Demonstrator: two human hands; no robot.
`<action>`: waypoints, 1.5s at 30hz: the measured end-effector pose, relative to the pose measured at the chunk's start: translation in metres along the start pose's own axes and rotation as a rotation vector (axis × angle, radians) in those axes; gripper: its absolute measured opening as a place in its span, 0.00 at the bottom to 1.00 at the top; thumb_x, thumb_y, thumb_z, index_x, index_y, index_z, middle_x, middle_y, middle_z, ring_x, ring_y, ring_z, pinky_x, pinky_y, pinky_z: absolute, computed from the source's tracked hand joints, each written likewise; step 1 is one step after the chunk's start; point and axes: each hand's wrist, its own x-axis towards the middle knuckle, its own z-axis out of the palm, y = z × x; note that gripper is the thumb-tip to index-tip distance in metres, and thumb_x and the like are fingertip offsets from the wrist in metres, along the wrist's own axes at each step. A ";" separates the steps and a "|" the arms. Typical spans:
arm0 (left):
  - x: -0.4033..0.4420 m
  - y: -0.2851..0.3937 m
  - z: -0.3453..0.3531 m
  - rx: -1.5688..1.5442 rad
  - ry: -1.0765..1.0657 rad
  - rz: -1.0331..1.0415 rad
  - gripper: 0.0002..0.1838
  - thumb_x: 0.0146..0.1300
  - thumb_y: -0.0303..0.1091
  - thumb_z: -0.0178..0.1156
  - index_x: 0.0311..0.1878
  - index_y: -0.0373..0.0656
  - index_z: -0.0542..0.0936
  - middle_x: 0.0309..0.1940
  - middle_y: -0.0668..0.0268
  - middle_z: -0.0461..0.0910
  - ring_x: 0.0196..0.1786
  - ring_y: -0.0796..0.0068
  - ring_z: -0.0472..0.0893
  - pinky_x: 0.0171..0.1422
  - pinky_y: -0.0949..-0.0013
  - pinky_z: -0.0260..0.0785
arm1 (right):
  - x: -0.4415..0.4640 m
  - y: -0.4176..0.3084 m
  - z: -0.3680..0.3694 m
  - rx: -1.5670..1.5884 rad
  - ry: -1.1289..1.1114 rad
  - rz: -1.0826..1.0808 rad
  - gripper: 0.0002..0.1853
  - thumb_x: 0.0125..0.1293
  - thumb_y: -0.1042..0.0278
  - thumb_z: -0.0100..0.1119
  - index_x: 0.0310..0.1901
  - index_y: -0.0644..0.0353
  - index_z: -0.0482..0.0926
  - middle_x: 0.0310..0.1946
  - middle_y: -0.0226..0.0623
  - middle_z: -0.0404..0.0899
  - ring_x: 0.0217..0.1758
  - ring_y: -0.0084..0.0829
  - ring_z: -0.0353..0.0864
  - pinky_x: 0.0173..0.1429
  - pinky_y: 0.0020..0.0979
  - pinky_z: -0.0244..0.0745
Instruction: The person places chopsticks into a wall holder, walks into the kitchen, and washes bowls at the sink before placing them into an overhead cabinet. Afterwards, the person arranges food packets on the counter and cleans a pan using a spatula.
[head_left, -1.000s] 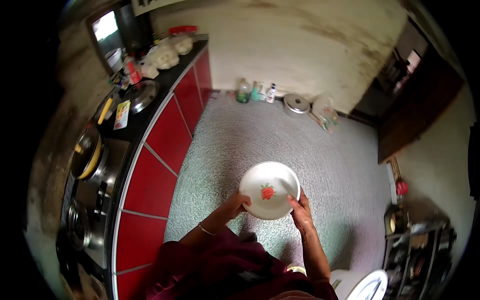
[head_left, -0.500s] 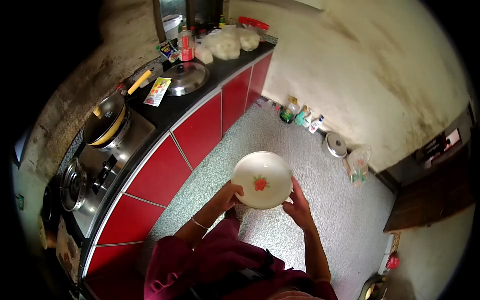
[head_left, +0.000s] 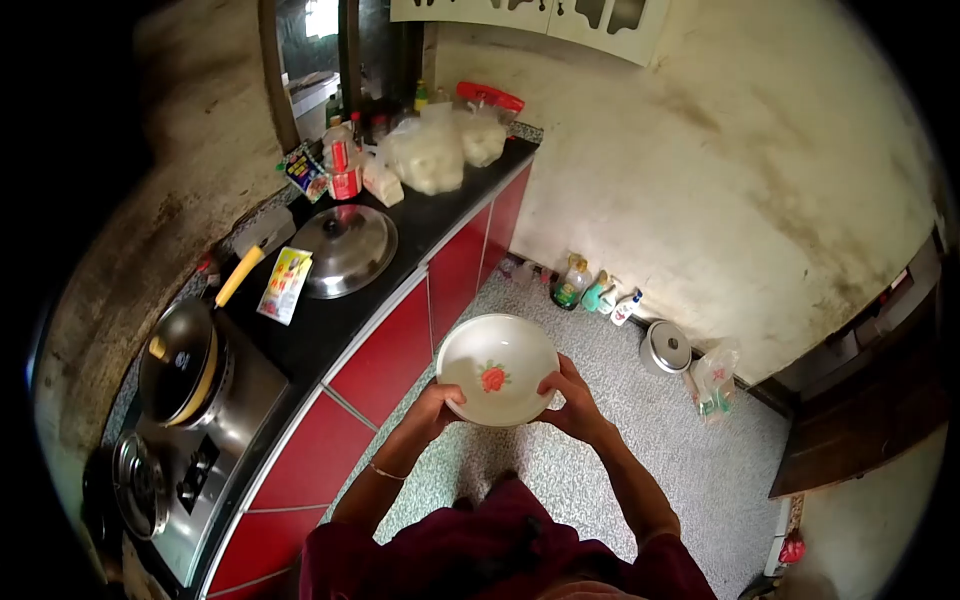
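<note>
A white bowl (head_left: 497, 345) with a red flower painted inside is held out in front of me, over the floor beside the counter. My left hand (head_left: 437, 408) grips its left rim, thumb over the edge and fingers underneath. On the other side my right hand (head_left: 572, 402) is closed on the lower right rim, its thumb lying inside. Nothing shows in the bowl except the painted flower. A thin bracelet circles my left wrist.
Along the left runs a black counter (head_left: 330, 325) with red cabinet doors. It bears a pot lid (head_left: 350, 255), a yellow packet (head_left: 287, 283), plastic bags (head_left: 425, 155) and a gas stove (head_left: 225, 440) with a wok (head_left: 178, 365). Bottles (head_left: 572, 285) and a lidded pot (head_left: 666, 348) stand by the wall.
The view has shifted up and toward the counter. My right thumb has come over the rim into the bowl. Both hands still hold it, now slightly further left in the view.
</note>
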 end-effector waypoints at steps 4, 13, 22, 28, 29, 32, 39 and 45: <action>0.049 0.034 -0.008 -0.030 0.052 -0.058 0.35 0.37 0.28 0.53 0.56 0.32 0.63 0.46 0.52 0.72 0.47 0.58 0.75 0.50 0.57 0.71 | 0.052 0.038 -0.011 -0.004 0.021 -0.019 0.25 0.32 0.74 0.75 0.33 0.55 0.70 0.58 0.45 0.63 0.59 0.46 0.63 0.60 0.39 0.63; 0.200 0.137 0.010 0.068 0.027 0.078 0.25 0.48 0.33 0.54 0.51 0.31 0.69 0.40 0.57 0.77 0.41 0.65 0.79 0.46 0.60 0.74 | 0.187 0.142 -0.074 -0.008 0.088 -0.019 0.24 0.30 0.76 0.75 0.31 0.56 0.71 0.53 0.45 0.65 0.58 0.45 0.64 0.58 0.37 0.65; 0.348 0.233 0.007 0.027 -0.133 0.071 0.29 0.48 0.26 0.51 0.56 0.29 0.60 0.44 0.51 0.73 0.41 0.54 0.79 0.43 0.51 0.76 | 0.316 0.225 -0.127 -0.018 0.158 -0.090 0.24 0.30 0.77 0.75 0.30 0.58 0.70 0.52 0.45 0.65 0.56 0.43 0.67 0.54 0.36 0.69; 0.408 0.273 -0.024 -0.025 -0.150 0.101 0.29 0.45 0.25 0.49 0.55 0.26 0.60 0.46 0.49 0.71 0.43 0.51 0.77 0.44 0.47 0.74 | 0.400 0.250 -0.161 0.161 -0.132 0.086 0.43 0.43 0.75 0.70 0.63 0.50 0.60 0.62 0.38 0.58 0.64 0.35 0.59 0.63 0.39 0.61; 0.418 0.283 -0.029 -0.045 -0.151 0.094 0.29 0.45 0.25 0.48 0.55 0.26 0.60 0.46 0.49 0.71 0.43 0.51 0.77 0.44 0.47 0.74 | 0.418 0.254 -0.175 0.172 -0.127 0.115 0.42 0.45 0.76 0.68 0.63 0.50 0.59 0.62 0.37 0.58 0.63 0.34 0.60 0.62 0.38 0.63; 0.441 0.312 -0.041 -0.077 -0.180 0.108 0.30 0.44 0.25 0.48 0.55 0.26 0.60 0.46 0.48 0.71 0.43 0.51 0.78 0.44 0.48 0.75 | 0.486 0.272 -0.218 0.237 0.058 0.113 0.37 0.51 0.77 0.63 0.63 0.56 0.58 0.61 0.35 0.60 0.58 0.33 0.66 0.56 0.34 0.70; 0.465 0.359 -0.076 -0.107 -0.190 0.100 0.33 0.42 0.25 0.47 0.58 0.30 0.59 0.50 0.48 0.69 0.48 0.48 0.75 0.44 0.45 0.74 | 0.648 0.281 -0.283 0.293 0.468 0.014 0.29 0.59 0.74 0.54 0.62 0.66 0.57 0.58 0.42 0.63 0.49 0.34 0.73 0.48 0.30 0.74; 0.471 0.375 -0.090 -0.118 -0.143 0.137 0.34 0.41 0.25 0.48 0.58 0.30 0.59 0.49 0.49 0.70 0.46 0.48 0.75 0.42 0.45 0.75 | 0.738 0.285 -0.310 0.439 0.683 -0.083 0.28 0.57 0.74 0.54 0.59 0.69 0.60 0.51 0.42 0.69 0.41 0.30 0.76 0.39 0.27 0.75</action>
